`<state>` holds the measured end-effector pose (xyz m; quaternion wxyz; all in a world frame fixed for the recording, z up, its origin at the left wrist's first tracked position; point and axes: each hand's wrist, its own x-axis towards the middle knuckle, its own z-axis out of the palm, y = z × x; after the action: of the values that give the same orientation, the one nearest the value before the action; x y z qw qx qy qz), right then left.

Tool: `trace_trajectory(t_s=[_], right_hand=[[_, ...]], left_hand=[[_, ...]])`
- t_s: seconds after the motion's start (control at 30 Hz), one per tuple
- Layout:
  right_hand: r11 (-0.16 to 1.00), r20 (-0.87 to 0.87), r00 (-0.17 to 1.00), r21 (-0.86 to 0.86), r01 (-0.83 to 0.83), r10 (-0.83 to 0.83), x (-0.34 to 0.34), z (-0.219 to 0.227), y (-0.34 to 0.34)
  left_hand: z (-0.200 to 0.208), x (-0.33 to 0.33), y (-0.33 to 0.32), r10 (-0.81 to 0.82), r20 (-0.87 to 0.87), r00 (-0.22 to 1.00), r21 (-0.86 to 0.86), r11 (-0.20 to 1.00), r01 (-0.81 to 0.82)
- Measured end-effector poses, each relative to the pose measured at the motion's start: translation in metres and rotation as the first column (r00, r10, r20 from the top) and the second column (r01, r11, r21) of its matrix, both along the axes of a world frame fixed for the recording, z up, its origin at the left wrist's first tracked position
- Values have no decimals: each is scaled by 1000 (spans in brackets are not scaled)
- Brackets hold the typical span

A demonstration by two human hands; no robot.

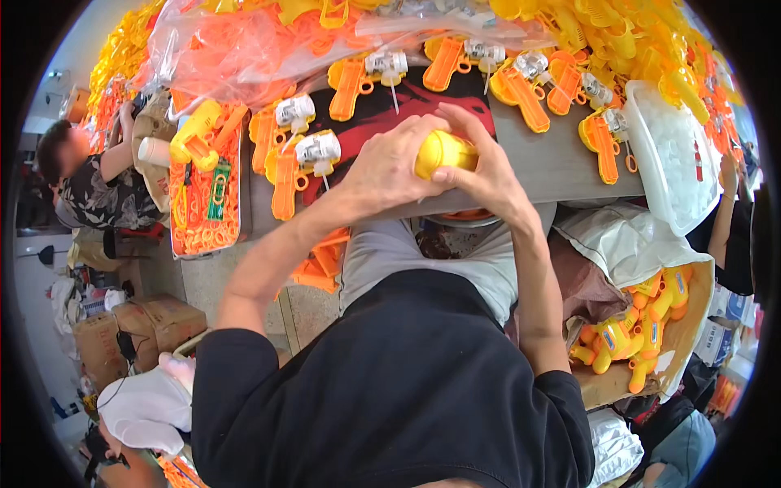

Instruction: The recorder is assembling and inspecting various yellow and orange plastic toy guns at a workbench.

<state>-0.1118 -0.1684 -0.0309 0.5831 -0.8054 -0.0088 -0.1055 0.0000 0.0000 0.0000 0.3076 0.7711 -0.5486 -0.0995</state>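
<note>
Above the near edge of the grey table, both hands grip a rounded yellow plastic toy part (443, 154). My left hand (390, 167) wraps it from the left, hiding much of that side. My right hand (490, 179) closes on it from the right, thumb across its front. Around them, in an arc on the table, lie several orange toy-gun half shells (350, 91), each with a silver-and-clear unit (318, 147) attached. A dark and red cloth (358, 122) lies under my hands.
At left stands a tray (242, 220) of small orange rings, a yellow toy gun (195, 138) and a green piece (218, 192). A white tub (648, 154) stands right, above a sack-lined box (691, 325) of yellow toy guns. Yellow parts (586, 37) heap behind. People work on both sides.
</note>
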Motion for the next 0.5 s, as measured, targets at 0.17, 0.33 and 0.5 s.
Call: trace_trajectory(t_s=[0.17,0.33,0.5], right_hand=[[930,-153,988,359,80,-26,-21,13,1],[975,90,972,-26,219,-216,-7,30,15],[875,331,913,481,56,-240,-11,41,12]], left_hand=[[18,17,37,-70,-523,849,-153,988,-12],[39,23,20,-79,202,976,20,997,76],[44,41,14,17,-84,996,-152,988,-29]])
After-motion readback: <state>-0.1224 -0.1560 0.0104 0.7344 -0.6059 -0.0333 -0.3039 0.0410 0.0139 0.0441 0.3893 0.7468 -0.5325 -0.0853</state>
